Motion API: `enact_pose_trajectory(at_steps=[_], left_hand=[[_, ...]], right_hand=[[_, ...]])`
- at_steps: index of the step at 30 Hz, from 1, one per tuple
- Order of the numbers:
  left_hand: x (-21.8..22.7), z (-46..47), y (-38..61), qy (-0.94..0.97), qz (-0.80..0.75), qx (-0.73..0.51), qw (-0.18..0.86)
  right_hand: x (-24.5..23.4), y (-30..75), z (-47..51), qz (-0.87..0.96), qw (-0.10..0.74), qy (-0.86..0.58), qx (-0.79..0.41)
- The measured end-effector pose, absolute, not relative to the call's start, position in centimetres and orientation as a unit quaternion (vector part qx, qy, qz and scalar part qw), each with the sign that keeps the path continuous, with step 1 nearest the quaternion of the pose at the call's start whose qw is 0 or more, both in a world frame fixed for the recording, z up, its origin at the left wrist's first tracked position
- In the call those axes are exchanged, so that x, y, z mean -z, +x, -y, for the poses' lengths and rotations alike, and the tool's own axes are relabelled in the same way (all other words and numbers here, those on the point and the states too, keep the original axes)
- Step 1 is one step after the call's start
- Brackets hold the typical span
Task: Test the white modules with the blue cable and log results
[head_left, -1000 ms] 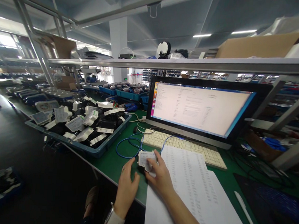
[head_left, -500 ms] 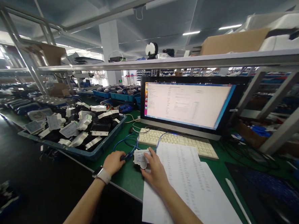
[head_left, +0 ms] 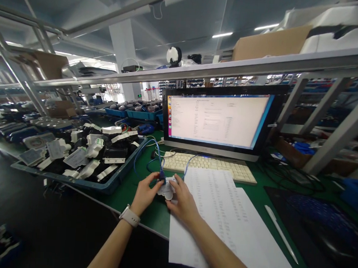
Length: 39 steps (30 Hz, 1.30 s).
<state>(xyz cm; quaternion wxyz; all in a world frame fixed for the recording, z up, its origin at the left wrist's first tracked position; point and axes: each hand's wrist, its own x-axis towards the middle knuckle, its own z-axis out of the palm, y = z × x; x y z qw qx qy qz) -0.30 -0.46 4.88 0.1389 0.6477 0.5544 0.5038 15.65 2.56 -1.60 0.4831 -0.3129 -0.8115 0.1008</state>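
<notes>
My right hand (head_left: 183, 201) is closed around the right side of a small white-and-grey device housing (head_left: 165, 192), just above the green table mat. Against its top edge, my left hand (head_left: 147, 192) pinches the dark plug (head_left: 162, 176) of a blue cable (head_left: 159, 153). The plug meets the device; whether it is seated inside cannot be made out. The cable loops up and back behind my left hand. Under my right wrist lie printed sheets of paper (head_left: 203, 232).
A blue tray (head_left: 115, 182) heaped with white and black device housings stands at left. Behind are a keyboard (head_left: 207, 166) and a monitor (head_left: 213, 120) below a shelf (head_left: 201, 72). A white pen (head_left: 280, 233) and a black mouse (head_left: 330, 244) lie at right.
My left hand has moved right and brought the cable's plug up to the device, and the cable now arches higher. The whole view has shifted slightly.
</notes>
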Motion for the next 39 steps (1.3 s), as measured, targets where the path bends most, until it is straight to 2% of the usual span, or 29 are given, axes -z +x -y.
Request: enact_pose_trajectory(at_steps=[10, 15, 18, 21, 23, 26, 29, 34, 39], left_hand=[[-3.3, 0.1, -0.6, 0.646, -0.544, -0.516, 0.141], [-2.6, 0.3, -0.5, 0.645, -0.543, -0.527, 0.109], [-2.2, 0.4, -0.5, 0.649, -0.53, -0.538, 0.096], [-1.6, 0.3, -0.6, 0.653, -0.506, -0.556, 0.092], [-1.1, 0.0, -0.8, 0.664, -0.489, -0.561, 0.064], [-0.4, -0.3, -0.9, 0.688, -0.46, -0.562, -0.004], [-0.2, -0.4, -0.9, 0.699, -0.441, -0.561, -0.048], [-0.2, -0.5, -0.7, 0.708, -0.434, -0.551, -0.086], [-0.3, -0.4, -1.0, 0.717, -0.423, -0.541, -0.12]], right_hand=[[1.5, 15.5, -2.7, 0.815, 0.468, -0.32, -0.119], [-1.2, 18.1, -0.6, 0.821, 0.431, -0.349, -0.139], [-3.6, 23.3, 1.3, 0.804, 0.449, -0.382, -0.079], [-4.7, 31.1, 2.0, 0.749, 0.489, -0.445, 0.043], [-4.1, 37.2, 1.9, 0.702, 0.474, -0.518, 0.116], [-1.4, 45.9, 1.7, 0.639, 0.409, -0.624, 0.185], [2.3, 52.0, 1.5, 0.628, 0.373, -0.664, 0.159], [6.3, 54.5, 1.4, 0.622, 0.364, -0.684, 0.115], [6.4, 53.1, 1.9, 0.639, 0.33, -0.684, 0.124]])
